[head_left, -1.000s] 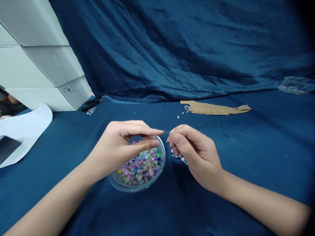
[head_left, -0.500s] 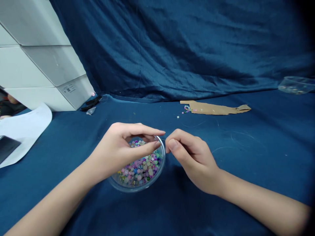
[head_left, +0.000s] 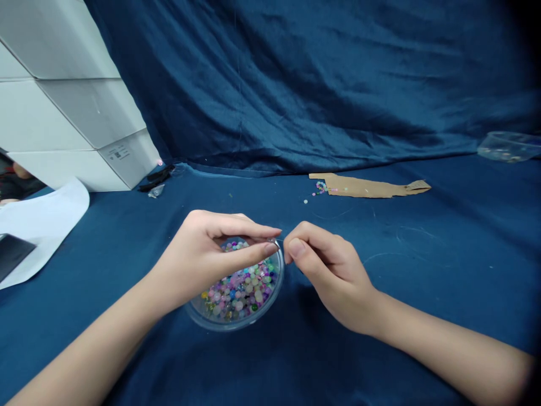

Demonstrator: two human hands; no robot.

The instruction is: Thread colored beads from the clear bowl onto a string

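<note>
My left hand (head_left: 215,248) reaches over a round clear tub (head_left: 236,326), thumb and fingers drawn into a pinch around a tiny clear bead (head_left: 273,241), mostly hidden by the fingertips. Many-coloured beads (head_left: 240,293) fill the tub, partly covered by that hand. Just right of the rim, my right hand (head_left: 327,270) is closed, thumb pressed on the index finger, gripping a thin clear thread (head_left: 280,240). A short bit of thread spans the small gap between the two hands.
Behind the hands lies a torn cardboard strip (head_left: 367,187) with a small string of beads (head_left: 321,186) at its left end. Loose clear thread (head_left: 393,255) curls on the blue cloth at right. White boxes (head_left: 71,113) stand left; another clear container (head_left: 509,148) sits far right.
My left thumb and fingertips have come slightly closer together at the thread. The right hand has hardly moved, and the tub stays in place.
</note>
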